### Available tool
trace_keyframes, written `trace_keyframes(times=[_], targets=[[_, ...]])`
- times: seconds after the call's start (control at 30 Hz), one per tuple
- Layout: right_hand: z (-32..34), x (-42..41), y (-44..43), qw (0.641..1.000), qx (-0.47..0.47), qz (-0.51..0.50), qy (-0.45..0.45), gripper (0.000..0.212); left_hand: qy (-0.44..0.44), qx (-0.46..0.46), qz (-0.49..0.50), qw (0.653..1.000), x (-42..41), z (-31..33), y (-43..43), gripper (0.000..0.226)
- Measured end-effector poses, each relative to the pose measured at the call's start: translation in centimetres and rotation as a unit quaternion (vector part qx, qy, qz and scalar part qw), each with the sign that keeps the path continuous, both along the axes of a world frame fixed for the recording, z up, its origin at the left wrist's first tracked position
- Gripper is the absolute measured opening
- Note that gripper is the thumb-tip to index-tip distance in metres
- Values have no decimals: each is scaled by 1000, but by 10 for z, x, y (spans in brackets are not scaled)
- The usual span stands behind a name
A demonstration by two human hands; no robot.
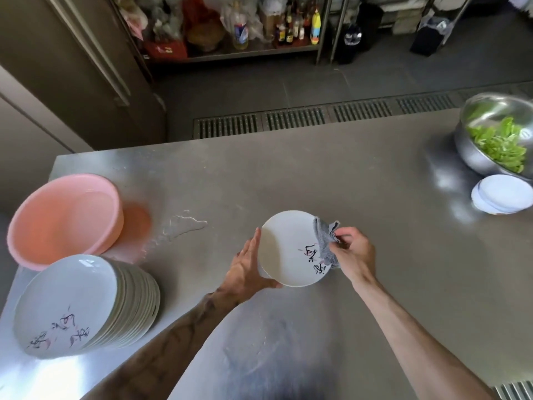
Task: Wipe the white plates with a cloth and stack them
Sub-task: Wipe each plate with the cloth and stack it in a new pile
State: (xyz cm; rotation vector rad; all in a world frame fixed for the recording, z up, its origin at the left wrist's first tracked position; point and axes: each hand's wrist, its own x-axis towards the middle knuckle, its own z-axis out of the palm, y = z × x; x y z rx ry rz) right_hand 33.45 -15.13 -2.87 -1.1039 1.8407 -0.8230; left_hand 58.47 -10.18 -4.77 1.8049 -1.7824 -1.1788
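Observation:
A white plate [285,246] with dark brush writing is held above the steel table, near its middle. My left hand [246,272] supports the plate's left edge, fingers straight along the rim and thumb under the lower edge. My right hand [350,252] pinches a grey cloth [326,243] that is folded over the plate's right rim. A tall stack of similar white plates [75,307] stands at the table's near left corner. A small stack of white plates [501,197] sits at the far right.
A pink basin [63,217] stands at the left, behind the tall stack. A puddle of water [184,225] lies between the basin and the held plate. A steel bowl of green leaves [496,134] sits at the far right. Beyond the table [317,174] runs a floor drain grate.

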Motion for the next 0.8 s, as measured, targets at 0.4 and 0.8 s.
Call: trace_keyframes(times=[0.4,0.8], targets=[[-58,-10,-23,994,-10,53,95,28,-61,10,-17,998,-17,-69,-29,147],[-60,-8,-26,974,-13,155,163,26,-68,10,-24,997,-4,-73,-30,141]])
